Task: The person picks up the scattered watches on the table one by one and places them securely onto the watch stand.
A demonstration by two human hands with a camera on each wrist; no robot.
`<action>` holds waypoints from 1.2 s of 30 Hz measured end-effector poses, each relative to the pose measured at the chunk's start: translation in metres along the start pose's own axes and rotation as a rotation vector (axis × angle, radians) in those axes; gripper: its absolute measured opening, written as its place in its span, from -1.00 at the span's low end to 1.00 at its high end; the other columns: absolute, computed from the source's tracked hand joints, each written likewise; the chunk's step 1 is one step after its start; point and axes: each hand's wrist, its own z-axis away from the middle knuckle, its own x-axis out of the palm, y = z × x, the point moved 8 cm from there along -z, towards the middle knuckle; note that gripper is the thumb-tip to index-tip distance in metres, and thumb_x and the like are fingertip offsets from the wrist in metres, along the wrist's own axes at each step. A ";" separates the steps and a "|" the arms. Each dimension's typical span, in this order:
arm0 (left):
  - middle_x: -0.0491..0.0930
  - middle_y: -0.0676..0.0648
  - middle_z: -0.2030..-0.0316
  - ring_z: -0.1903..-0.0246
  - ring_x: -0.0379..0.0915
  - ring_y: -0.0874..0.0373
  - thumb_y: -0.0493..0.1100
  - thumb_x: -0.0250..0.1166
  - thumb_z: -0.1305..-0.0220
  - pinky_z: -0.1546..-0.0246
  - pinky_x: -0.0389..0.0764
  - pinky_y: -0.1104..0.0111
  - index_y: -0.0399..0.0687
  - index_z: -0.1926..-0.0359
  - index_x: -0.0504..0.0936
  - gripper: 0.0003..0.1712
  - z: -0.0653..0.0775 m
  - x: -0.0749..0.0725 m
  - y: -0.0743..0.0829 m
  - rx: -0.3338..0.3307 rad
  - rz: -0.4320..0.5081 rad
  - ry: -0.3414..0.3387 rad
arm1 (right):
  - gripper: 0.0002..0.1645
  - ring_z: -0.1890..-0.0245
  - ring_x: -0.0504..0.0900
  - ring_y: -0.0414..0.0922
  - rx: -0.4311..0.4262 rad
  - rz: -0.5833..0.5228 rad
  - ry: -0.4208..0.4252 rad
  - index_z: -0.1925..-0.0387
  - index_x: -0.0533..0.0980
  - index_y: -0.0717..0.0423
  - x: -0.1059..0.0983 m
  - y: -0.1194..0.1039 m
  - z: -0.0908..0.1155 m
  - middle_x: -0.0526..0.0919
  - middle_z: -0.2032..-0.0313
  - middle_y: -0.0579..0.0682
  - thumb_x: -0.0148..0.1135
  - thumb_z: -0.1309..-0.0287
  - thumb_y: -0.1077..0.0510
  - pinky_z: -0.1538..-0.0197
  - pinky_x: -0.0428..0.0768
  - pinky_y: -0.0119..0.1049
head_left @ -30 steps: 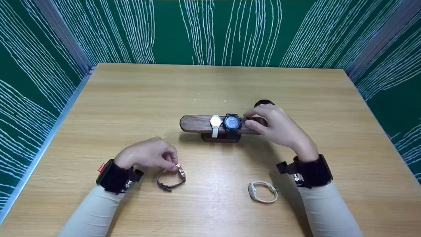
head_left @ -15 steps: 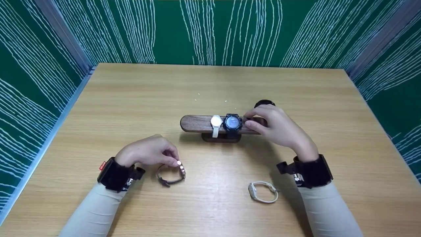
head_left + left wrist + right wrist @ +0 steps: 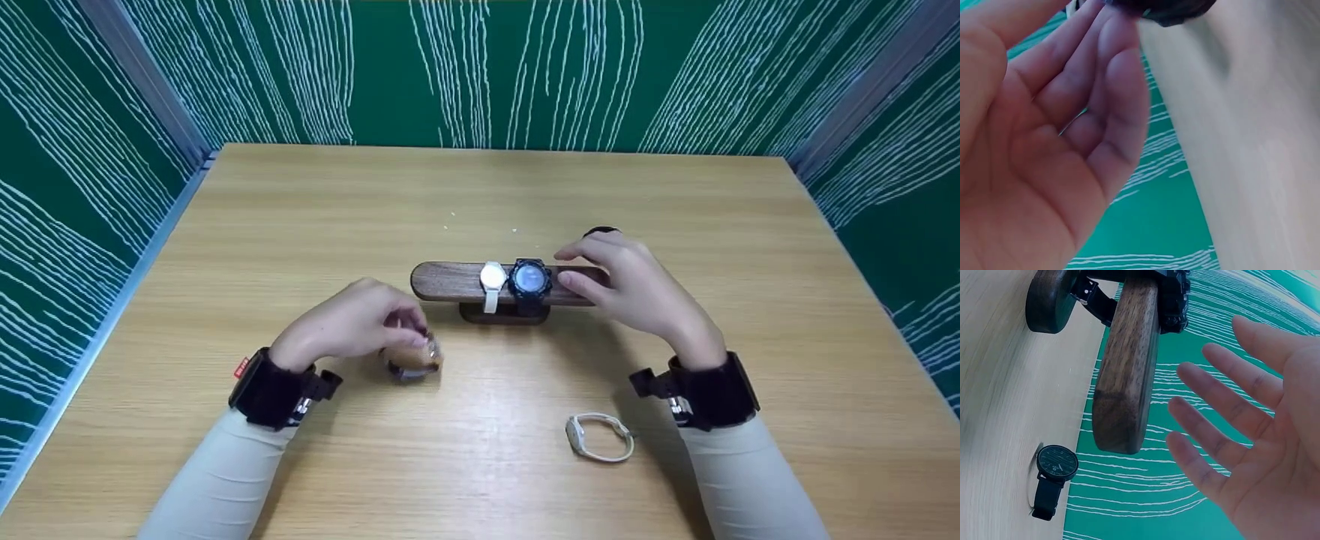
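In the head view my left hand (image 3: 356,326) pinches a small wristwatch (image 3: 433,351) with a dark strap, blurred and held near the table in front of the stand's left part. The left wrist view shows only a dark piece of it at the fingertips. My right hand (image 3: 634,289) hovers around the right end of a wooden watch stand (image 3: 446,282). Its fingers are spread and loosely bent, apart from the wood in the right wrist view. A white watch (image 3: 493,277) and a chunky black watch (image 3: 531,278) sit side by side on the bar.
A white looped watch (image 3: 575,435) lies on the table (image 3: 480,480) at the front right. Behind my right hand lies another black watch (image 3: 1057,462), mostly hidden in the head view. Green walls with white lines enclose the table's back and sides.
My left hand has moved right and away from me, towards the stand, carrying the dark-strapped wristwatch along. The right hand stays almost still.
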 end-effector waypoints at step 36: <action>0.76 0.00 0.22 0.25 0.63 0.15 -0.02 0.52 -0.30 0.32 0.70 0.30 -0.10 0.01 0.80 -0.66 -0.024 -0.028 0.082 0.379 0.116 0.694 | -0.55 -0.09 0.69 -0.11 -0.095 -0.228 -0.038 -0.16 0.69 0.11 0.014 -0.040 -0.001 0.77 -0.03 -0.09 0.54 -0.27 0.13 -0.19 0.70 -0.06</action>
